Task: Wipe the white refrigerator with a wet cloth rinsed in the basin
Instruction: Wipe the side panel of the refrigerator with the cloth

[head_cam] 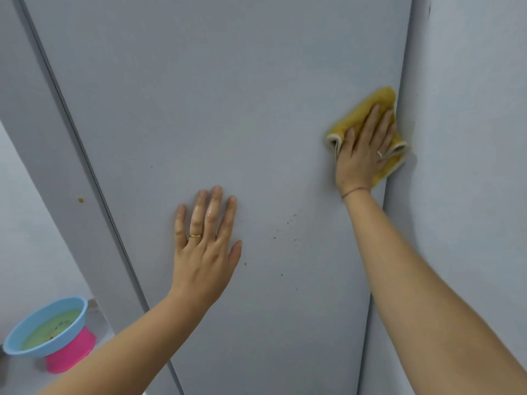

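While the right grip (360,155) lies flat on a folded yellow cloth (368,105), its fingers straight and close together, it presses that cloth against the white refrigerator (228,95) at the right edge of the door, about halfway up the view. The cloth shows above the fingertips and on both sides of the palm, its pale hem curling out at the lower corners. A thin ring sits on one finger and a slim cord (355,191) circles the wrist.

The left grip (205,252) rests open on the middle of the same door, lower down and well apart from the cloth, fingers straight and slightly spread, glistening wet, with a gold ring (195,235) on one of them. It holds nothing.

Small brown specks (288,223) dot the door between the two arms, and one larger spot (81,200) marks the panel beyond the door's left edge.

Down at the lower left, a blue basin (65,337) of murky greenish water stands on a pink stand (72,352).
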A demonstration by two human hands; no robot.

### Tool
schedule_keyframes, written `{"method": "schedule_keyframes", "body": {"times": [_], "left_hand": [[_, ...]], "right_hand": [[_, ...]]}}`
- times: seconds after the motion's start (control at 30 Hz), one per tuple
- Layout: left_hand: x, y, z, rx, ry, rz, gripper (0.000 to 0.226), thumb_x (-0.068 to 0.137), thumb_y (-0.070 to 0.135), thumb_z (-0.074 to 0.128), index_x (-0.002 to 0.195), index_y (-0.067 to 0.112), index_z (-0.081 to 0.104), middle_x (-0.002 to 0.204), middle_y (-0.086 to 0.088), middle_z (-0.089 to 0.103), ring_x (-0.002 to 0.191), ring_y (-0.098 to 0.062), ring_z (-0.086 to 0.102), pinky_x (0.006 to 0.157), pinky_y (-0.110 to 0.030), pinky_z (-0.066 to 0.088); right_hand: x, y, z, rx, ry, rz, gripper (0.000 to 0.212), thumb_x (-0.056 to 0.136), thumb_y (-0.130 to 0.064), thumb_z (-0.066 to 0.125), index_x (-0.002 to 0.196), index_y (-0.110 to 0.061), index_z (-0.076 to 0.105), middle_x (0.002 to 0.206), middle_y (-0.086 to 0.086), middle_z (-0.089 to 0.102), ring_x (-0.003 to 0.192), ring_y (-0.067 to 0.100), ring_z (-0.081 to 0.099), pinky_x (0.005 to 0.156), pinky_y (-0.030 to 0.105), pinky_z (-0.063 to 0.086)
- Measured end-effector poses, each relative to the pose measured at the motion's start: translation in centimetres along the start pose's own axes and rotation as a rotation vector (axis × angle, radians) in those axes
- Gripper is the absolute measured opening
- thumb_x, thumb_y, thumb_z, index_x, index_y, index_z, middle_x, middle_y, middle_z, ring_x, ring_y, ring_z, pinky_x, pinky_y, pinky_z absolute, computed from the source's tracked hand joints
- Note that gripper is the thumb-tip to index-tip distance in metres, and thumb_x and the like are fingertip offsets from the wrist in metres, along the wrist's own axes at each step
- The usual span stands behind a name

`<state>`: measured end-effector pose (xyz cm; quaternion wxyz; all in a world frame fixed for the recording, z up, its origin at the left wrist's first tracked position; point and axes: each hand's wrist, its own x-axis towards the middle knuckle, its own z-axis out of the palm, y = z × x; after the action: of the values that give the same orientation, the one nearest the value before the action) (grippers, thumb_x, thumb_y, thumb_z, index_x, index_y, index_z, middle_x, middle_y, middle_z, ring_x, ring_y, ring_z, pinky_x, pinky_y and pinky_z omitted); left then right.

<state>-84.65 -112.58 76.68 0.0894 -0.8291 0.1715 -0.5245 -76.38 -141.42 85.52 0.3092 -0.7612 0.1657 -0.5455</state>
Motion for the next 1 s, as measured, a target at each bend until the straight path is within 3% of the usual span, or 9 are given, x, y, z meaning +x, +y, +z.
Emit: {"method": "schedule_keyframes", "body": {"times": [0.17, 0.27, 0.37, 0.47, 0.6, 0.8, 1.0], "left_hand": [[-1.0, -0.3, 0.1, 0.014, -0.022, 0.005, 0.071, 0.089, 0.037, 0.05, 0.15, 0.01, 0.027, 0.159, -0.013, 0.015, 0.147, -0.031, 0.012, 0.117, -0.054, 0.012], [-2.1, -0.5, 0.1, 0.015, -0.043, -0.01, 0.071, 0.088, 0.038, 0.05, 0.15, 0.01, 0.028, 0.159, -0.013, 0.016, 0.147, -0.03, 0.012, 0.117, -0.054, 0.012], [-3.6, -0.8, -0.1, 0.022, -0.069, -0.027, 0.07, 0.088, 0.039, 0.047, 0.15, 0.01, 0.03, 0.159, -0.013, 0.016, 0.147, -0.03, 0.012, 0.117, -0.054, 0.014], [-4.6, -1.5, -0.5, 0.028, -0.083, -0.039, 0.07, 0.089, 0.038, 0.047, 0.15, 0.01, 0.029, 0.159, -0.012, 0.017, 0.147, -0.03, 0.013, 0.117, -0.054, 0.014], [-5.4, -3.2, -1.1, 0.049, -0.074, -0.079, 0.069, 0.089, 0.038, 0.048, 0.149, 0.01, 0.031, 0.158, -0.013, 0.019, 0.147, -0.03, 0.013, 0.117, -0.055, 0.014], [-6.8, -6.1, -2.1, 0.079, -0.065, -0.116, 0.071, 0.087, 0.034, 0.049, 0.151, 0.01, 0.026, 0.158, -0.015, 0.018, 0.147, -0.032, 0.011, 0.116, -0.056, 0.016], [-8.8, -9.3, -3.2, 0.102, -0.039, -0.189, 0.081, 0.083, 0.027, 0.058, 0.152, 0.008, 0.02, 0.158, -0.016, 0.013, 0.147, -0.033, 0.009, 0.116, -0.056, 0.014]], "right_hand": [[-9.1, 5.4, 2.4, 0.083, -0.072, 0.14, 0.072, 0.092, -0.053, 0.013, 0.151, -0.013, 0.012, 0.16, 0.013, 0.007, 0.147, 0.032, 0.005, 0.115, 0.058, -0.005], [-15.5, 7.2, 3.3, 0.122, -0.138, 0.273, 0.071, 0.089, -0.054, 0.011, 0.15, -0.018, 0.009, 0.16, 0.013, 0.005, 0.147, 0.032, 0.004, 0.116, 0.052, -0.007], [-19.8, 6.9, 3.7, 0.143, -0.15, 0.386, 0.074, 0.087, -0.053, 0.009, 0.15, -0.013, 0.01, 0.159, 0.016, 0.005, 0.146, 0.036, 0.006, 0.116, 0.043, -0.004], [-19.9, 3.8, 4.0, 0.186, -0.107, 0.476, 0.078, 0.087, -0.052, 0.008, 0.15, -0.008, 0.012, 0.159, 0.018, 0.006, 0.146, 0.038, 0.006, 0.117, 0.045, -0.001], [-20.0, -1.9, 4.3, 0.164, -0.051, 0.371, 0.071, 0.091, -0.048, 0.014, 0.15, -0.008, 0.017, 0.158, 0.017, 0.012, 0.145, 0.038, 0.01, 0.113, 0.058, -0.002], [-21.2, -9.7, 4.6, 0.136, 0.018, 0.169, 0.064, 0.096, -0.045, 0.023, 0.15, -0.01, 0.024, 0.157, 0.017, 0.019, 0.144, 0.038, 0.015, 0.111, 0.065, 0.006], [-23.5, -17.0, 4.0, 0.14, -0.004, -0.126, 0.064, 0.097, -0.049, 0.023, 0.149, -0.013, 0.024, 0.157, 0.017, 0.018, 0.145, 0.037, 0.01, 0.111, 0.067, 0.0]]}}
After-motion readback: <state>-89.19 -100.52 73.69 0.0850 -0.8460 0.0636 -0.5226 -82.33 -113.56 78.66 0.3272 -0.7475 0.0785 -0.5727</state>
